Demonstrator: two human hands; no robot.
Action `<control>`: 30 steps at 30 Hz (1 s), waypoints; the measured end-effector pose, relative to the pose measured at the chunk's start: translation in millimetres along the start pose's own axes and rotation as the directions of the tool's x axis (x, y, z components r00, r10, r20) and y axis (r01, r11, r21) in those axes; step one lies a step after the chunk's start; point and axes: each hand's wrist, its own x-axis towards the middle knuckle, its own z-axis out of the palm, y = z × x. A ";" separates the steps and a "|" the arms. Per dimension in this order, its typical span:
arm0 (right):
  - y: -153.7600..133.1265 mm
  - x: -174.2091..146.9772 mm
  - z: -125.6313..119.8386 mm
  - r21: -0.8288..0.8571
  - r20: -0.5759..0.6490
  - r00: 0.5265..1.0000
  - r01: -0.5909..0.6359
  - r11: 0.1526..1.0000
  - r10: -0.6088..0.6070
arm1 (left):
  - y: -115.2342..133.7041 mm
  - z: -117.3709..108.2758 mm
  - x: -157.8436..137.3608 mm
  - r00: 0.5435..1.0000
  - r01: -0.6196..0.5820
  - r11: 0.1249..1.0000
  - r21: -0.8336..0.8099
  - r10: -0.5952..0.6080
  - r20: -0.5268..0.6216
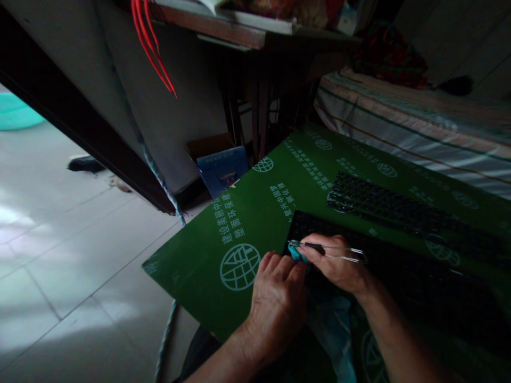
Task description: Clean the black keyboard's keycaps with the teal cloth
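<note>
A black keyboard base (383, 255) lies on the green board, its details lost in the dark. My right hand (339, 266) is closed on a wire keycap puller (345, 251) with a black grip, held over the base's left end. Bunched at the puller's tip is a bit of blue cloth (295, 251). My left hand (279, 292) lies with curled fingers against the left end of the base, touching the cloth; what its fingertips grip is hidden. A paler blue cloth (333, 330) hangs below my right hand.
Rows of black keycaps (383, 207) are laid out behind the base on the green board (191, 260). A blue box (223, 170) stands on the floor beneath a wooden table (239, 34). Red cords (154, 53) dangle from it. A bed (379, 122) borders the far right.
</note>
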 end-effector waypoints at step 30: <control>3.2 -8.0 -0.3 0.003 -0.050 0.998 -0.040 0.999 0.040 | 2.4 0.7 0.6 0.999 -0.027 1.000 -0.012 0.026 -0.047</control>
